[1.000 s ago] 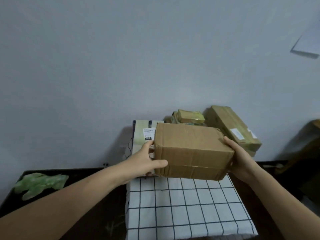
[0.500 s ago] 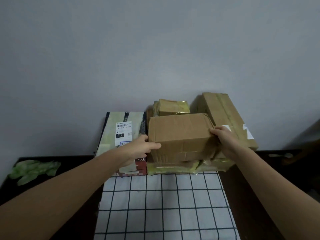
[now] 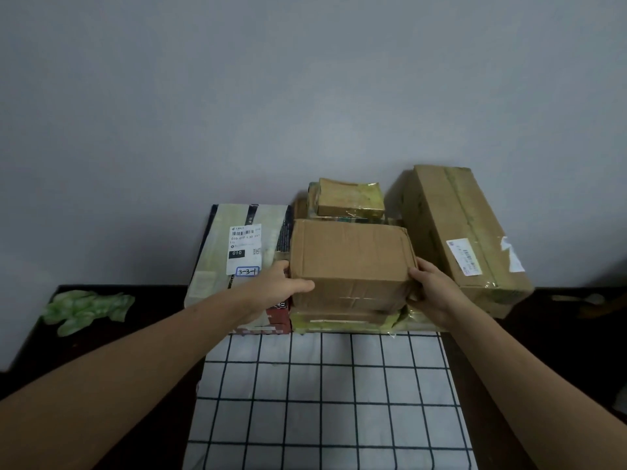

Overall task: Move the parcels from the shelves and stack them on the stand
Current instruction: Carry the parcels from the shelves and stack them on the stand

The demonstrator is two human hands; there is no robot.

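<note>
A brown cardboard parcel (image 3: 351, 262) sits on top of a flatter taped parcel (image 3: 342, 322) at the back of the stand, whose top is a white cloth with a dark grid (image 3: 325, 395). My left hand (image 3: 276, 286) grips its left front corner, thumb across the front face. My right hand (image 3: 431, 288) holds its right side. To its left lies a pale parcel with a shipping label marked 3-3-1 (image 3: 237, 252). Behind it rests a small yellow-taped parcel (image 3: 349, 198). A long brown box (image 3: 464, 232) leans at the right.
A grey wall (image 3: 305, 79) rises right behind the stack. Dark surfaces flank the stand on both sides. Crumpled green material (image 3: 84, 308) lies on the dark surface at the left.
The brown parcel went from held in the air over the cloth to resting on the stack at the back. Both hands stayed on its sides.
</note>
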